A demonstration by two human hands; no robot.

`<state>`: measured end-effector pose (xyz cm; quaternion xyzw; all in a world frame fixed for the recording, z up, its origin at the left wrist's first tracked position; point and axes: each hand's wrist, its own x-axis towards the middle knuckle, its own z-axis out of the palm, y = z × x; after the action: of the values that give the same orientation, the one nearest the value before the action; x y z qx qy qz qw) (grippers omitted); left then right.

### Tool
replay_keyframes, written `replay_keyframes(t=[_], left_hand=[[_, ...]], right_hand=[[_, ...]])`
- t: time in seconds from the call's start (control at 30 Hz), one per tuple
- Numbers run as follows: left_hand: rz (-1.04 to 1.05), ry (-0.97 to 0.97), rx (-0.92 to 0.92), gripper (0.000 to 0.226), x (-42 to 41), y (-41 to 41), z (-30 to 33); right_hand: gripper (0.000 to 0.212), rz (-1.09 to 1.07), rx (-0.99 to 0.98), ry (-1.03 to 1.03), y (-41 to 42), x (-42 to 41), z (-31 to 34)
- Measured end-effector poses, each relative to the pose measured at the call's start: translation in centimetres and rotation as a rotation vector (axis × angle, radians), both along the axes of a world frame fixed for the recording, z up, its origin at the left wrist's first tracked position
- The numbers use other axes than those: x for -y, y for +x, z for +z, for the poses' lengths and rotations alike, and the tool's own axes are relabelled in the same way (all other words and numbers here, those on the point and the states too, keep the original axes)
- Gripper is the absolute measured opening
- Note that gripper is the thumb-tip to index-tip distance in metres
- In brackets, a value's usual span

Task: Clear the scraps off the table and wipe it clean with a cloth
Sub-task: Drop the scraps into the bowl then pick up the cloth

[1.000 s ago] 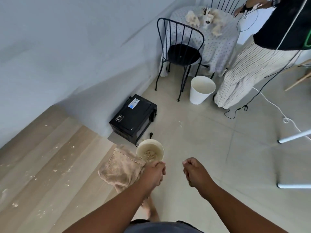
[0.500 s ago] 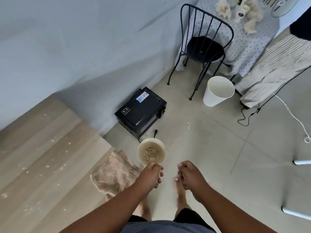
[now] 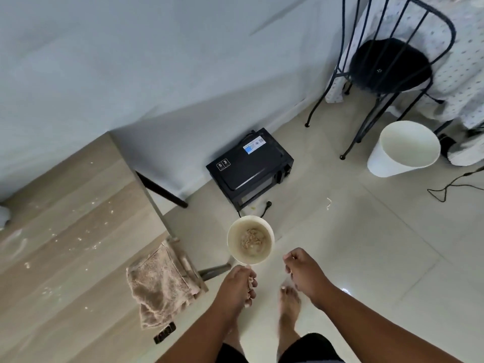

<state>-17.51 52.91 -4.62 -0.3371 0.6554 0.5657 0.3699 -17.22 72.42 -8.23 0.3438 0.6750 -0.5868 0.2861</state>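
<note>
My left hand grips the near rim of a cream bowl that holds a small heap of pale scraps. The bowl hangs over the floor, just off the corner of the wooden table. Small white crumbs lie scattered across the tabletop. A beige cloth lies crumpled at the table's corner, partly draped over its edge. To the right of the bowl my right hand is curled into a loose fist; whether anything is in it is hidden.
A white waste bin stands on the tiled floor at the right, beside a black metal chair. A black microwave sits on the floor by the wall. A black cable trails at the far right. My bare feet show below.
The view has tipped down and shifted left, so the bin, chair and microwave slid up and right. The standing person has left the frame. The bowl stays in my left hand.
</note>
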Motion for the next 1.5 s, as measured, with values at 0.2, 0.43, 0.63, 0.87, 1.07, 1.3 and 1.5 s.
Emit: replay_keyframes(t=[0.2,0.43,0.63,0.87,1.07,1.3,1.5], left_hand=[[0.078,-0.046,0.069,0.013,-2.2,0.1,-3.9],[0.200,-0.021,0.142,0.012,-1.9,-1.5,-10.3],[0.216,-0.137,0.230,0.015,-0.2,-4.5,-17.9],[0.352,-0.096,0.217,0.013,-1.2,-5.8,-24.8],[0.591,0.051,0.209,0.017,-1.8,-6.0,-29.0],[0.809,0.133,0.185,0.029,-2.8,-7.7,-32.7],[0.754,0.074,0.103,0.034,-2.6,-7.7,-35.0]], right_hand=[[0.016,-0.032,0.066,0.043,-1.3,-4.5,-4.6],[0.013,-0.019,0.107,0.100,-1.5,-5.1,-12.4],[0.012,-0.090,0.153,0.038,-2.7,-1.7,-18.0],[0.009,-0.022,0.159,0.071,-4.8,1.1,-23.8],[0.011,-0.152,0.317,-0.049,-7.0,2.9,-28.3],[0.020,-0.200,0.245,-0.016,-8.7,4.2,-31.7],[0.024,-0.080,0.230,-0.001,-9.2,5.0,-32.0]])
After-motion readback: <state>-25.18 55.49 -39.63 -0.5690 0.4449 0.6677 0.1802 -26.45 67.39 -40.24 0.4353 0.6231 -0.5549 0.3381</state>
